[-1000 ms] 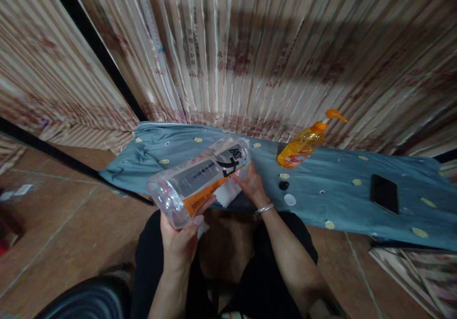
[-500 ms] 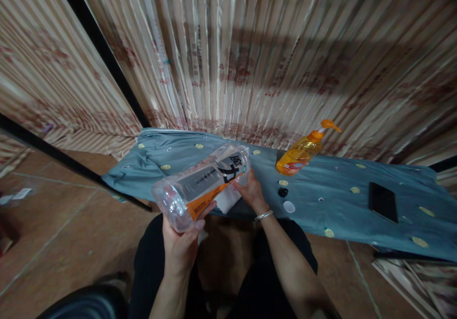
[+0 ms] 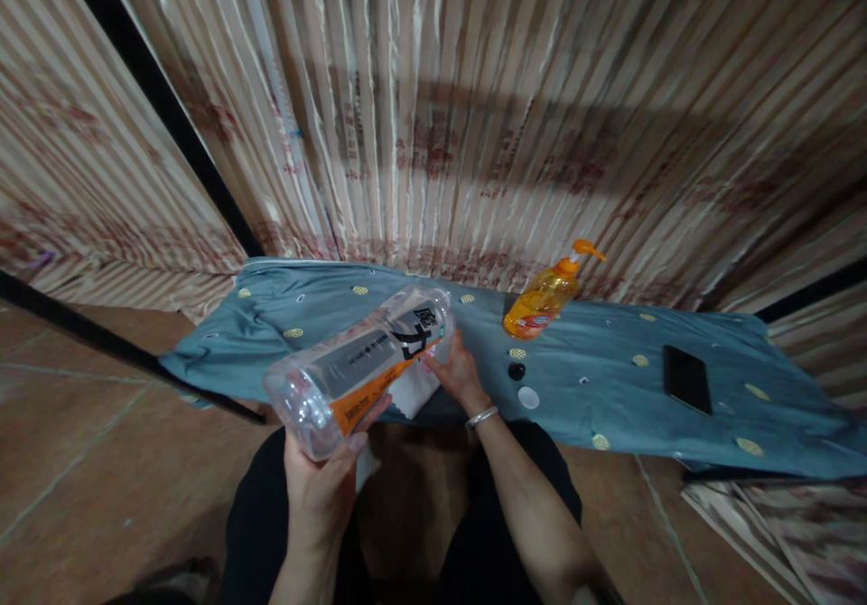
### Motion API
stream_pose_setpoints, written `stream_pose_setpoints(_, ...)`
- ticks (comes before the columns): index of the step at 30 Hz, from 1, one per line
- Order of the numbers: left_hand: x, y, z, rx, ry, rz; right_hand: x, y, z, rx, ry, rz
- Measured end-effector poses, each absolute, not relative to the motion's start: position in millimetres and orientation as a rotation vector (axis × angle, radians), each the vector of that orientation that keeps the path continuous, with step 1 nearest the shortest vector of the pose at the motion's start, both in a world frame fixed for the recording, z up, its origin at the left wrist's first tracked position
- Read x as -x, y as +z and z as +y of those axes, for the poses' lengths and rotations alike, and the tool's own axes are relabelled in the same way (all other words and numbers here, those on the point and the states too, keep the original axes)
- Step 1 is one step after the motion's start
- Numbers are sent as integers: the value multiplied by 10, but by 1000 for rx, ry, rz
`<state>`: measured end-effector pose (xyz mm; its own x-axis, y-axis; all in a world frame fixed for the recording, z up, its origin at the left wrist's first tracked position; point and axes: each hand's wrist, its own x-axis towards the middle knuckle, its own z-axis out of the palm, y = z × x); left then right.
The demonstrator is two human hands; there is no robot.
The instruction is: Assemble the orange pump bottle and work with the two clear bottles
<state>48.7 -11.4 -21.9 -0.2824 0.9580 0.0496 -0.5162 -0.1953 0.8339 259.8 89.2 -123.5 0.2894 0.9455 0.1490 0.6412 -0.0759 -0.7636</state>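
A large clear plastic bottle (image 3: pixel 358 366) with an orange and black label lies tilted between my hands, above the blue-green cloth. My left hand (image 3: pixel 325 479) grips its lower left end from below. At the other end, my right hand (image 3: pixel 459 372), with a silver bracelet at the wrist, is closed around the bottle's side. Partly hidden beneath the bottle is a white tissue (image 3: pixel 414 392). Right of my right hand, a small black cap (image 3: pixel 517 371) and a white disc (image 3: pixel 529 397) rest on the cloth.
An orange pump bottle (image 3: pixel 542 302) stands on the cloth-covered table (image 3: pixel 610 406). Farther right lies a black phone (image 3: pixel 687 379). Striped curtains (image 3: pixel 433 117) hang behind the table. Black poles (image 3: pixel 155 108) cross the left side. My knees are below the front edge.
The whole view has shifted, so the table and its items appear farther left. Both hands keep their hold on the clear bottle, which has barely changed its tilt.
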Motion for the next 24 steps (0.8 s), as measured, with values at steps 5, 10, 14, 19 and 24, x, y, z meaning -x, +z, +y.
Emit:
stream_pose_setpoints(5,-479,-89,-162,-713,1645,872,-2593,-1205,882,1776,510,-1420)
stream_pose_setpoints(10,-478,-95,-164,-718,1640,871,-2582,-1201,881,1781,516,-1413)
stream_pose_setpoints(14,-494,-141,-146,-713,1667,891,-2569,-1191,881,1814,515,-1411)
stream_pose_setpoints(19,-463,-154,-131,-723,1649,837,-2558,-1166,877,1825,515,-1423)
stream_pose_setpoints(24,-430,-160,-129,-739,1624,825,-2559,-1156,872,1814,528,-1425)
